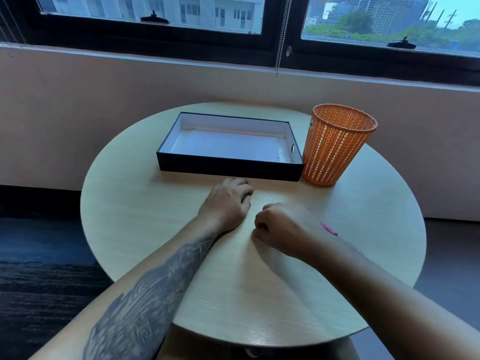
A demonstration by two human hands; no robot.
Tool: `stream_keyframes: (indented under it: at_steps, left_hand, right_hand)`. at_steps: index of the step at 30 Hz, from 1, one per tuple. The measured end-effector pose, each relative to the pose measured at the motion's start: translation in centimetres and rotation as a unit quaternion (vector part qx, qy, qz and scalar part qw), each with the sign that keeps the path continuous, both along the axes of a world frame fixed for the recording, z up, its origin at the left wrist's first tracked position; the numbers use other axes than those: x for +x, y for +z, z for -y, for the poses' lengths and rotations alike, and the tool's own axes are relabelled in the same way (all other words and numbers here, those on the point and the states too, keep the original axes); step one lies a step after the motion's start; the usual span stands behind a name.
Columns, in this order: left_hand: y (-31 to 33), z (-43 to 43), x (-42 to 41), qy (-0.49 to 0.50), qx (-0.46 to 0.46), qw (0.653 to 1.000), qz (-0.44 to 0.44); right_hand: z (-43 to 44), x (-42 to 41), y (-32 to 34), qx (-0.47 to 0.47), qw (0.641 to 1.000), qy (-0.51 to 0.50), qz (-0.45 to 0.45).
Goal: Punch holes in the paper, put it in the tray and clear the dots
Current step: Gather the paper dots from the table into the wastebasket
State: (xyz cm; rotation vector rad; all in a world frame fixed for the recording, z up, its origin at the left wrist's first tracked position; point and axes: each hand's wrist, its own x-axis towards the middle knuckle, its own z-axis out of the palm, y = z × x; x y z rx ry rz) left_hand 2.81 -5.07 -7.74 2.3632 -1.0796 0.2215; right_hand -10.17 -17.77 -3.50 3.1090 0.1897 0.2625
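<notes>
On the counter [259,294] my left hand [226,203] and right hand [283,227] rest with fingers clenched; whether they grip anything I cannot tell. Paper [228,145] lies inside the tray [228,168], beside the orange basket [335,146], its tag unreadable.

single head-worn wide view (close above the hands), forward and down over a round table [363,229] toward the window [155,11]
</notes>
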Motion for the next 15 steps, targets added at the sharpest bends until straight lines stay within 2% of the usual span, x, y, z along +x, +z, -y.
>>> stream_keyframes:
  at_steps: [9,15]
  left_hand:
    - [0.1,-0.1,0.0,-0.001,-0.003,1.000,-0.002]
    - [0.2,-0.1,-0.1,0.003,0.000,1.000,-0.001]
  right_hand:
    - [-0.6,0.0,-1.3,-0.041,0.998,0.000,0.051]
    - [-0.2,-0.3,-1.8,0.018,0.998,0.021,0.053]
